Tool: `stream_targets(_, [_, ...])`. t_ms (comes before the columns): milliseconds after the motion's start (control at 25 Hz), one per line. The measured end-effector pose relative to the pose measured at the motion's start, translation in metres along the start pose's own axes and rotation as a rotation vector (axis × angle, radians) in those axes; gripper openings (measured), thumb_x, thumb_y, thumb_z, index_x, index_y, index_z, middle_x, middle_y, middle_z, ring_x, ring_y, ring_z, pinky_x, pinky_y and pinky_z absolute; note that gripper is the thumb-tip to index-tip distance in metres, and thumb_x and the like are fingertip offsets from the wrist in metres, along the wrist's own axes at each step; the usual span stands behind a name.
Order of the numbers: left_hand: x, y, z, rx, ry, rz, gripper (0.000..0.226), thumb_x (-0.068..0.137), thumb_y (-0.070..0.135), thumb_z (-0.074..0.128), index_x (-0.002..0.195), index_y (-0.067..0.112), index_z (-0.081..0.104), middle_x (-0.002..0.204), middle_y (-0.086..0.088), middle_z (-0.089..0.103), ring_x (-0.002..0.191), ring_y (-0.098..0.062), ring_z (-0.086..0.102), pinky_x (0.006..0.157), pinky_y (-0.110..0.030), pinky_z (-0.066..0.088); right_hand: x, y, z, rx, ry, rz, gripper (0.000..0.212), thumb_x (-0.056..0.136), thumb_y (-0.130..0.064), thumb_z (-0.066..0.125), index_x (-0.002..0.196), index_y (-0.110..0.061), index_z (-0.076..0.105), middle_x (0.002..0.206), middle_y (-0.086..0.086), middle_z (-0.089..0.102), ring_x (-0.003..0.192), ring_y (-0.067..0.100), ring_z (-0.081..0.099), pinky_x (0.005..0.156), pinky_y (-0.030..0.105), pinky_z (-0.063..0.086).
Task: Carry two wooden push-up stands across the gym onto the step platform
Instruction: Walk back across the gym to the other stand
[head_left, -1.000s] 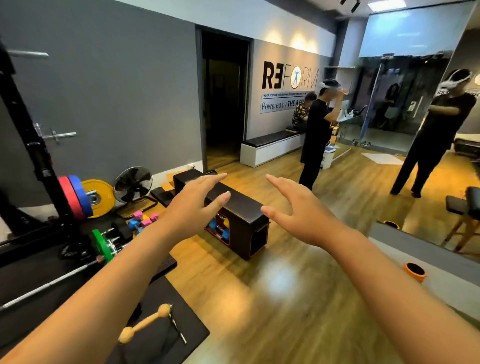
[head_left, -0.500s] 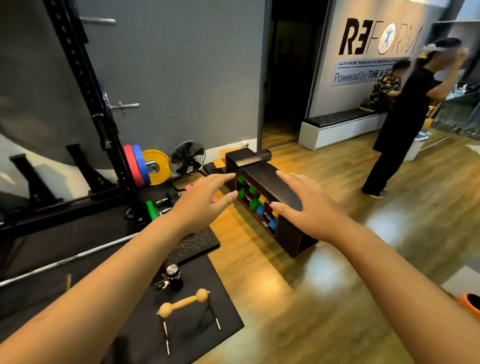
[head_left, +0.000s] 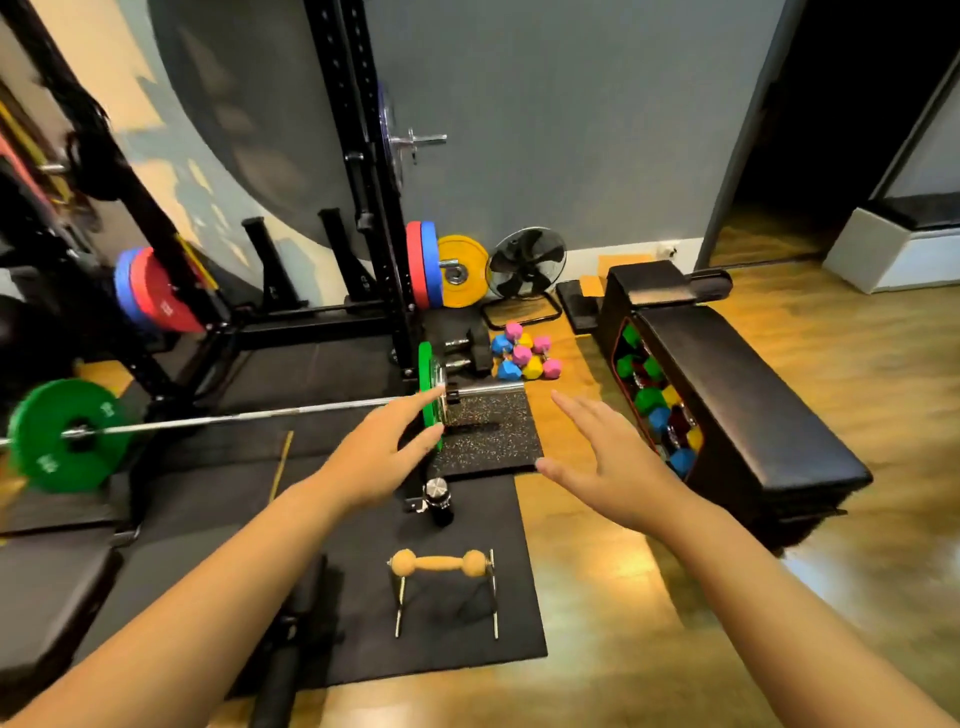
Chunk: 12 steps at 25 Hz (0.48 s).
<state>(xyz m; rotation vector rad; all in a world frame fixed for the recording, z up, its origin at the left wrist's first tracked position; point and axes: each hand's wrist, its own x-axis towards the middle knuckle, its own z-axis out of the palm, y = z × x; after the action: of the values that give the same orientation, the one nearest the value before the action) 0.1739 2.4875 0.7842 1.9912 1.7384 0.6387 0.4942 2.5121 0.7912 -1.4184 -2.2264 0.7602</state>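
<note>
One wooden push-up stand (head_left: 439, 564), a pale wood handle with rounded ends on thin metal legs, stands upright on a black floor mat (head_left: 363, 597) low in the middle of the view. My left hand (head_left: 382, 452) hovers above and beyond it, fingers spread, holding nothing. My right hand (head_left: 608, 462) is held out to the right of it, also spread and empty. Both hands are clear of the stand. I see no second stand and no step platform.
A loaded barbell (head_left: 234, 418) with green plates lies across the floor beyond the mat, in front of a black rack (head_left: 363, 208). A black bench box (head_left: 727, 405) holding coloured dumbbells sits right. Small dumbbells (head_left: 524, 353), a fan (head_left: 525, 265) and a black bottle (head_left: 437, 501) are nearby.
My view has swung left and down, away from the people and the doorway. The push-up stand is now nearer and centred below my hands, which stay open and spread.
</note>
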Motion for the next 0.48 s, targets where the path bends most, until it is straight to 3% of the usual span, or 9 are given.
stream_targets(280, [-0.007, -0.067, 0.047, -0.093, -0.037, -0.202, 0.074, 0.101, 0.052, 0.059, 0.163, 0.047, 0.019, 0.161, 0.008, 0.045, 0.15, -0.014, 0.039, 0.119, -0.037, 0.032, 0.06, 0.049, 0.062, 0.061, -0.209, 0.029, 0.099, 0.083, -0.073, 0.065, 0.164, -0.05, 0.014, 0.173, -0.005, 0.023, 0.16, 0.019, 0.015, 0.125, 0.05, 0.028])
stream_targets(400, [0.004, -0.104, 0.055, -0.153, -0.097, -0.207, 0.086, 0.093, 0.063, 0.062, 0.162, 0.054, 0.012, 0.162, 0.013, 0.04, 0.149, -0.006, 0.035, 0.118, -0.034, 0.031, 0.083, 0.052, 0.099, 0.109, -0.232, 0.079, 0.1, 0.08, -0.075, 0.066, 0.161, -0.058, 0.01, 0.173, -0.007, 0.021, 0.16, 0.015, 0.014, 0.124, 0.046, 0.028])
stream_targets(480, [0.015, -0.136, 0.059, -0.193, -0.147, -0.203, 0.092, 0.085, 0.07, 0.062, 0.161, 0.054, 0.013, 0.161, 0.017, 0.038, 0.146, 0.002, 0.033, 0.115, -0.024, 0.03, 0.104, 0.048, 0.134, 0.116, -0.25, 0.116, 0.1, 0.082, -0.069, 0.07, 0.162, -0.054, 0.012, 0.172, -0.005, 0.024, 0.158, 0.018, 0.017, 0.122, 0.046, 0.03])
